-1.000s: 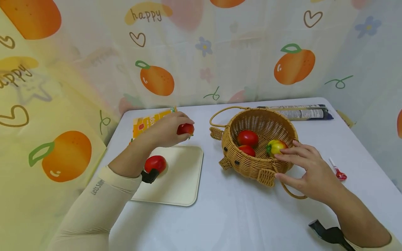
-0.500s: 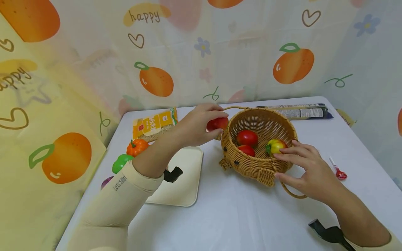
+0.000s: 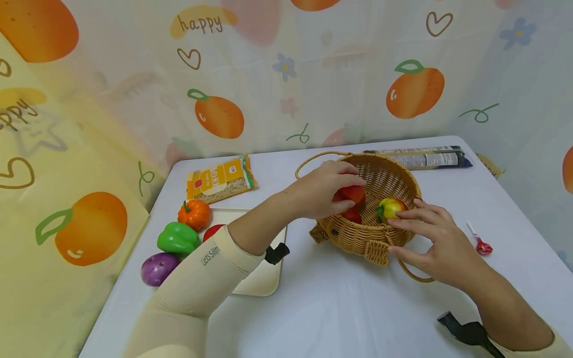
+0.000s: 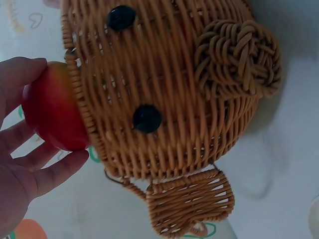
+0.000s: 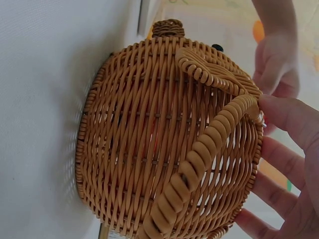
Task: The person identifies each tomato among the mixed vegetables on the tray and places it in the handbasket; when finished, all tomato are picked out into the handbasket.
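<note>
In the head view my left hand (image 3: 320, 191) holds a red apple-like fruit (image 3: 352, 194) over the near left rim of the wicker basket (image 3: 349, 233). The left wrist view shows a yellow patch on this fruit (image 4: 55, 112), with thumb and fingers around it, beside the rim. Inside the basket lie another red fruit (image 3: 351, 216), partly hidden, and a yellow-and-red piece with a green end (image 3: 390, 209). My right hand (image 3: 440, 243) rests on the basket's right rim with spread, nearly straight fingers. Its thumb lies near the looped handle (image 5: 199, 154) in the right wrist view.
A cream tray (image 3: 264, 288) bears a red piece (image 3: 212, 231), mostly behind the left sleeve. Left of it sit an orange pumpkin (image 3: 194, 215), a green pepper (image 3: 179, 238) and a purple vegetable (image 3: 158, 269). A yellow packet (image 3: 221, 179), a long dark package (image 3: 425, 157) and a lollipop (image 3: 482, 246) lie around.
My left hand has carried the red fruit rightward from above the tray to the basket. The vegetables at left have come into view. My right hand has stayed on the rim.
</note>
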A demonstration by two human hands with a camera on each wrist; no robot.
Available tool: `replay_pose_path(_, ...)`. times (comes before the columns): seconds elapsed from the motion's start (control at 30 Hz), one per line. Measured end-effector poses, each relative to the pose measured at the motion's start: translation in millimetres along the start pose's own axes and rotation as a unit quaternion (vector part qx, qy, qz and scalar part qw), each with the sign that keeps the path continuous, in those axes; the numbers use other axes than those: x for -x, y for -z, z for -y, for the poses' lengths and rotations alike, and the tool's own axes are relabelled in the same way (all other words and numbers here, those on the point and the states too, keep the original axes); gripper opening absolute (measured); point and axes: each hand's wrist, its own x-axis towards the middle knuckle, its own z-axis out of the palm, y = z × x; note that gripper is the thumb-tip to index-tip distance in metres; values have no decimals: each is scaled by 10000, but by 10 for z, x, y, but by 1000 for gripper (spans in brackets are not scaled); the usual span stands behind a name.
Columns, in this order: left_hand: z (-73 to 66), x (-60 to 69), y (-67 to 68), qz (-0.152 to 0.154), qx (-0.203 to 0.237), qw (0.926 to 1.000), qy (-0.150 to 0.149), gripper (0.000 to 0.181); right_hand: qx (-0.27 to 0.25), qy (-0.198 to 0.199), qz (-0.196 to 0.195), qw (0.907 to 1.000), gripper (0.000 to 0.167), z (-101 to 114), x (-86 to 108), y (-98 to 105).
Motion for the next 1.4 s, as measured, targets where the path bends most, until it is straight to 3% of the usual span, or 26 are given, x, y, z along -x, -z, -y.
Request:
replay_pose_path(0.17,23,-111,-130,284,-167,9993,-177,42,17,42,-31,10000,50,-6,-6,4)
replay_pose_path(0.37,42,-162,-224,664,-65,9977,-110,44,-38,94,-64,9999,49,-3,2,-3)
replay_pose_path(0.77,45,-87,-176,558,-60,9983,-166,48,-10,120,-119,9999,50,-8,4,-6)
replay_pose_path(0.93,39,10,-104,455,50,9989,-80,49,-24,114,-77,9999,50,-7,7,-13)
replay_pose_path(1.1,62,174,-6,447,-69,9987,232,51,31,115,-73,9999,50,-4,1,-13)
replay_pose_path(1.4,278,545,78,642,-190,9947,776,56,48,87,-62,9999,49,-3,3,-11)
